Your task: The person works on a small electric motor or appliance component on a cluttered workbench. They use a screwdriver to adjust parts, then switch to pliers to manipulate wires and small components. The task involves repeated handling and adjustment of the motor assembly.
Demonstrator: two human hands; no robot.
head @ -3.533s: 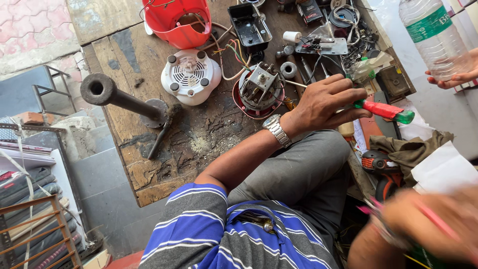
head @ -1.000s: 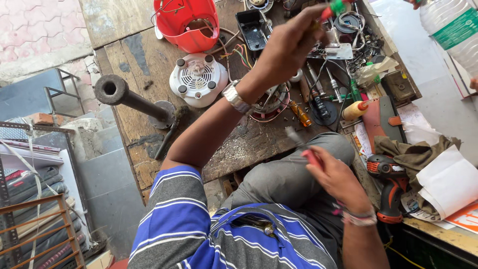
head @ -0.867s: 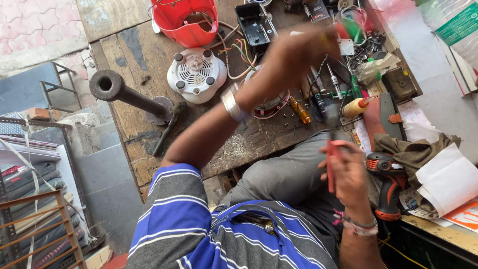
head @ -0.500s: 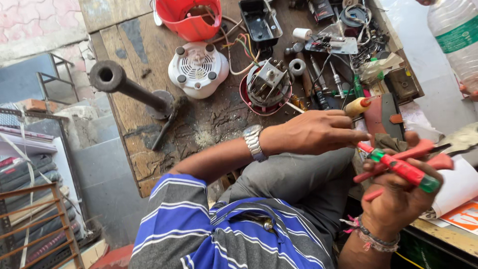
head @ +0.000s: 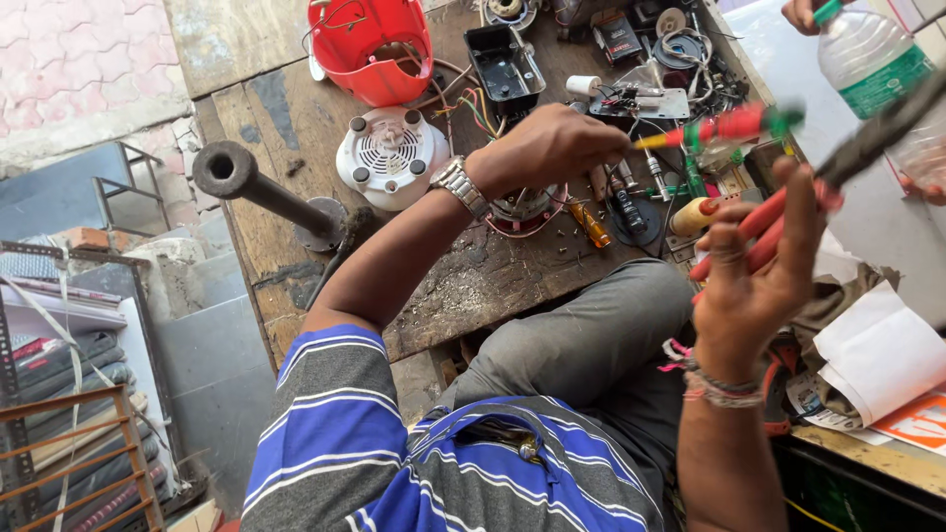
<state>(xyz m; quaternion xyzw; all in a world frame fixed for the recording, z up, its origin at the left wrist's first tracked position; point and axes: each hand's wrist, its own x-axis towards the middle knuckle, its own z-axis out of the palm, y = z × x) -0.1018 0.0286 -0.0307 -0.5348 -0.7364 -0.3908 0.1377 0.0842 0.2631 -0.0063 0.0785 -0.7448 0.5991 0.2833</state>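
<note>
My left hand (head: pixel 547 148), with a metal watch on the wrist, is shut on a red screwdriver with a green cap (head: pixel 734 123) and holds it level above the cluttered wooden workbench (head: pixel 296 108). Under that hand sits a small motor with red-edged windings (head: pixel 527 209). My right hand (head: pixel 754 281), with thread bracelets on the wrist, is raised on the right and grips red-handled pliers (head: pixel 764 222). Their dark, blurred jaws (head: pixel 882 123) point up and to the right.
On the bench are a white round appliance base (head: pixel 392 158), a red plastic housing (head: pixel 370 49), a black open box (head: pixel 505 64), loose wires, screws and a dark iron pipe stand (head: pixel 258 189). Another person's hand holds a water bottle (head: pixel 867 59) at top right. White paper (head: pixel 877 350) lies at right.
The screwdriver was by my right hand half a second ago; my left hand now holds it higher over the bench. My right hand has risen with the pliers.
</note>
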